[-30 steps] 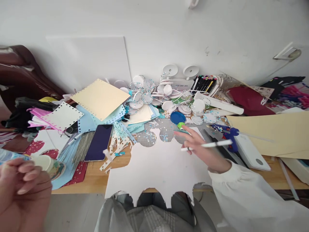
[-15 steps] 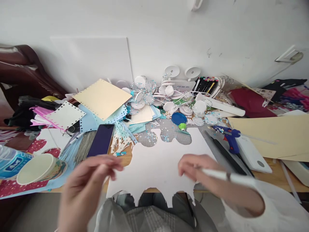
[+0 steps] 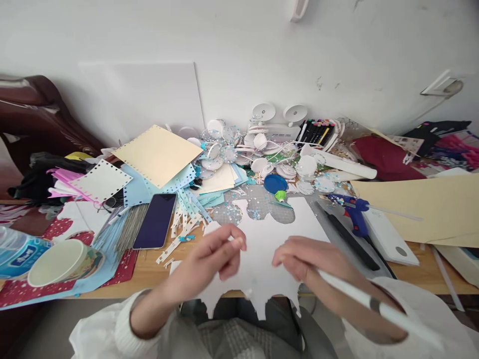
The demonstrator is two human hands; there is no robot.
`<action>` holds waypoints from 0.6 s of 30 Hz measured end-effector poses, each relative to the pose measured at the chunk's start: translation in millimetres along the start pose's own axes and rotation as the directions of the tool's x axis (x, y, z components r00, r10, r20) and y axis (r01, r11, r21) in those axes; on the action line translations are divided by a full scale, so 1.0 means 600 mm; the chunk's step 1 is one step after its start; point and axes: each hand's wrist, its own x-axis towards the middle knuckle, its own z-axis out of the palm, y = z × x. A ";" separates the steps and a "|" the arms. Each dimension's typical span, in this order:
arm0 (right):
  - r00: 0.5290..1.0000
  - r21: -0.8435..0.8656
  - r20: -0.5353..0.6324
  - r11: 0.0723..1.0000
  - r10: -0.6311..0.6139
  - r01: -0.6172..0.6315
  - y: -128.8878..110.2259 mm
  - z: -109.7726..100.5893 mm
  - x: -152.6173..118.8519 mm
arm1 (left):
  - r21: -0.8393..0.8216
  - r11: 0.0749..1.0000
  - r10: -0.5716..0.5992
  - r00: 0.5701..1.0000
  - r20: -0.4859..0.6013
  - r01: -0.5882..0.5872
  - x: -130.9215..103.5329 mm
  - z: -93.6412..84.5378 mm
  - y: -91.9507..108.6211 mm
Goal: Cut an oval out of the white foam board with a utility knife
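A white paper sheet (image 3: 258, 254) with scalloped cut-outs along its edges lies at the table's front and overhangs the edge above my lap. Over its left part is my left hand (image 3: 220, 257), fingers curled with thumb and fingertip pressed together; whatever they pinch is too small to make out. My right hand (image 3: 307, 257), over the sheet's right side, has bent fingers pressed together. A long white pen-like stick (image 3: 352, 291) with a dark band rests in it, pointing back along the forearm. Any small item at its fingertips cannot be made out.
A phone (image 3: 155, 222), paper strips, a paper cup (image 3: 62, 262) and a water bottle (image 3: 20, 252) are on the left. Behind lie white discs, a blue lid (image 3: 275, 184) and markers (image 3: 316, 132). A blue glue gun (image 3: 355, 212) and cream board (image 3: 419, 209) are on the right.
My left hand has moved right and away from me, from the sheet's left edge to over it. My right hand has shifted slightly, and the white stick is tilted more steeply.
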 end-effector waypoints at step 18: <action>0.855 -0.014 -0.374 0.920 0.359 -0.392 0.130 -0.023 -0.051 | 0.794 0.608 0.515 0.763 -0.391 -0.003 0.063 -0.215 0.043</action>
